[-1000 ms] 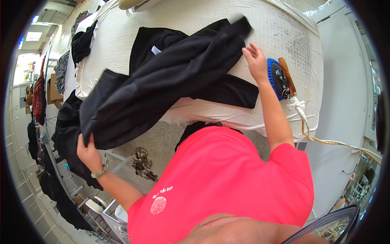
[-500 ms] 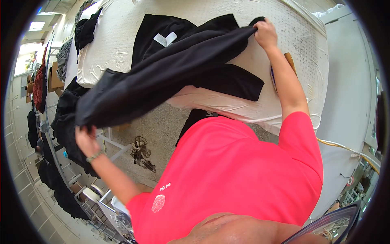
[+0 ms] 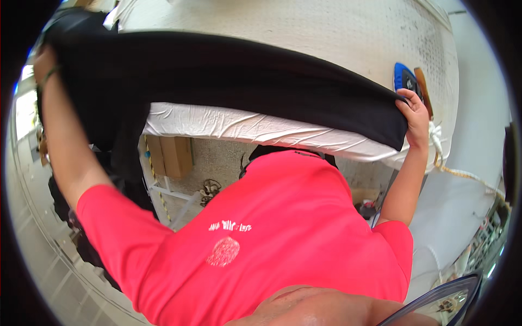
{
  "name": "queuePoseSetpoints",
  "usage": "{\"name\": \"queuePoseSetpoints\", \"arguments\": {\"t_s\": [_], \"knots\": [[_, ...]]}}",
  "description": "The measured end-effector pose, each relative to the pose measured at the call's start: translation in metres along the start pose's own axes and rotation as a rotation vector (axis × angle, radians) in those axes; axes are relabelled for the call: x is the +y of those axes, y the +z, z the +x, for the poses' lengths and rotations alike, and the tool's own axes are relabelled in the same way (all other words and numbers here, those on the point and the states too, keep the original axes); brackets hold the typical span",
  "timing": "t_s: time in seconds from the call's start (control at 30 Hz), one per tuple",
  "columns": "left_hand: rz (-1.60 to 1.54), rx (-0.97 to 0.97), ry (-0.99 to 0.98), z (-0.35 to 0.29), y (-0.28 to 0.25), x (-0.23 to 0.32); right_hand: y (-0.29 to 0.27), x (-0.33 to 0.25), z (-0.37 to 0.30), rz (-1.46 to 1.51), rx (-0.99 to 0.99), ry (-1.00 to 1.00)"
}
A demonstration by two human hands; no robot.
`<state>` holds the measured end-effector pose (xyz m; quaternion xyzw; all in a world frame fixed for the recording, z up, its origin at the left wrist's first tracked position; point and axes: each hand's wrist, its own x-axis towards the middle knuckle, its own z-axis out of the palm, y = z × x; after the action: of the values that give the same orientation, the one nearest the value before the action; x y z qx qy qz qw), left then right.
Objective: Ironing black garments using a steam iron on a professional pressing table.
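Note:
A pair of black trousers is stretched lengthwise across the front part of the white-covered table. At the far left, my left hand is closed on the wider end of the cloth; its fingers are blurred and partly hidden. Some of the fabric hangs below the table's left front edge. My right hand pinches the narrow leg end near the table's right front corner, thumb and fingers closed on the edge. Right behind it lies a blue and black object with a brown wooden piece beside it.
A white rope and yellowish hose run off the table's right corner. Under the table stand a cardboard box and a metal frame, with a dark tangle on the floor. A pale panel rises at right.
My left hand has swung up and to the far left, drawing the black trousers out straight along the table. My right hand has come down toward the front right corner, still holding the cloth.

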<state>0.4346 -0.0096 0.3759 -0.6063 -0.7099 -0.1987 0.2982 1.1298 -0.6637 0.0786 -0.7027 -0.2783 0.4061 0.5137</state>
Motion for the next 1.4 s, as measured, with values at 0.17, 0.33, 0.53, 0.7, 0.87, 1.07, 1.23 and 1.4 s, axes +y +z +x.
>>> {"name": "queuePoseSetpoints", "arguments": {"t_s": [0.17, 0.33, 0.53, 0.7, 0.87, 1.07, 1.23, 1.4], "knots": [[-0.532, -0.28, 0.698, -0.299, 0.136, 0.199, -0.009, 0.114, -0.036, -0.131, 0.559, 0.196], [-0.766, -0.549, 1.104, -0.405, 0.104, 0.256, 0.047, 0.086, -0.05, -0.237, 0.422, 0.475], [-0.433, -0.635, 1.451, -0.418, 0.107, 0.27, 0.053, 0.091, -0.033, -0.456, 0.272, 0.391], [-0.283, -0.439, 1.525, -0.42, 0.135, 0.273, 0.046, 0.105, -0.033, -0.384, 0.201, 0.256], [-0.641, -0.34, 1.022, -0.366, 0.103, 0.231, 0.015, 0.049, -0.029, -0.509, 0.267, 0.07], [-0.825, 0.04, 0.206, -0.298, 0.053, 0.08, 0.064, -0.06, 0.006, -0.198, 0.22, -0.373], [-0.527, 0.538, 0.025, -0.258, 0.01, -0.075, 0.12, -0.1, -0.016, -0.232, 0.016, -0.416], [-0.616, 0.748, 0.064, -0.191, 0.01, -0.048, 0.129, -0.084, -0.069, 0.069, 0.115, -0.221]]}}
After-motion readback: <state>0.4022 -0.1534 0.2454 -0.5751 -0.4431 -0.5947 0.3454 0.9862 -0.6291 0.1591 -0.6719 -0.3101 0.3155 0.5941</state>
